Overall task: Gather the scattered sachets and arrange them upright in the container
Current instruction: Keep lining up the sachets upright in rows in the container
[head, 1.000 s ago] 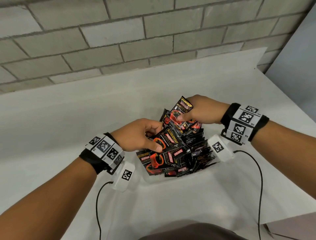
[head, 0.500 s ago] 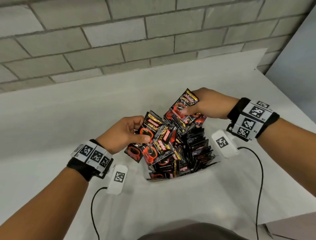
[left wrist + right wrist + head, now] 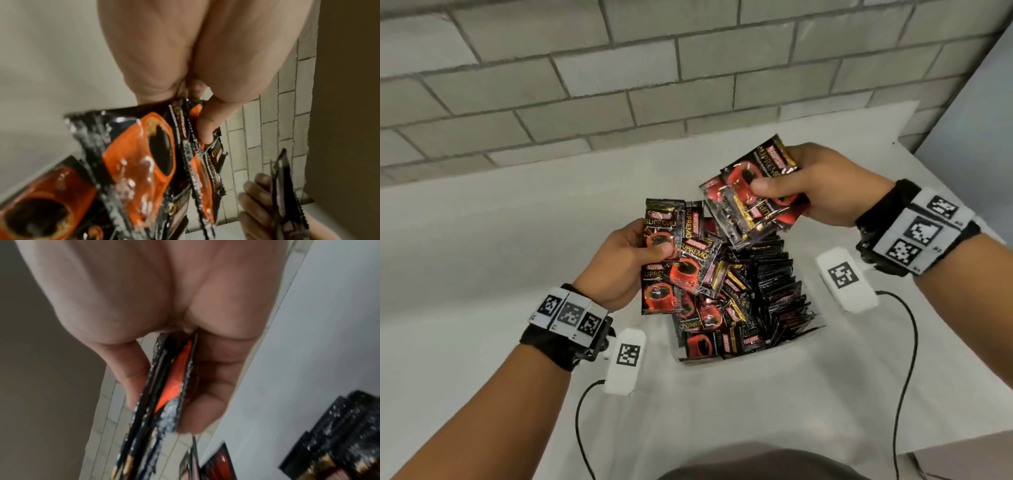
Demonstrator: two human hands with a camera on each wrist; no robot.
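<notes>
- While both hands hover above the container (image 3: 677,346), the left hand (image 3: 619,265) pinches a fan of sachets (image 3: 671,260) at its 10 o'clock.
- Right hand (image 3: 822,186) pinches another bunch (image 3: 748,192) at 12 o'clock.
- Remaining sachets fill the container on the tabletop (image 3: 500,240).

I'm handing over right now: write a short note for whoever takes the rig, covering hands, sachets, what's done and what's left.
Left hand: holds a fan of sachets above the container's left side.
Right hand: pinches a second bunch, raised over the far end.
Container: white, on the white table, nearly full.
Done: a row on edge stands along the right side.
Left: the left and front sachets lie loose and tilted; stand them up, then slot in both handfuls.
</notes>
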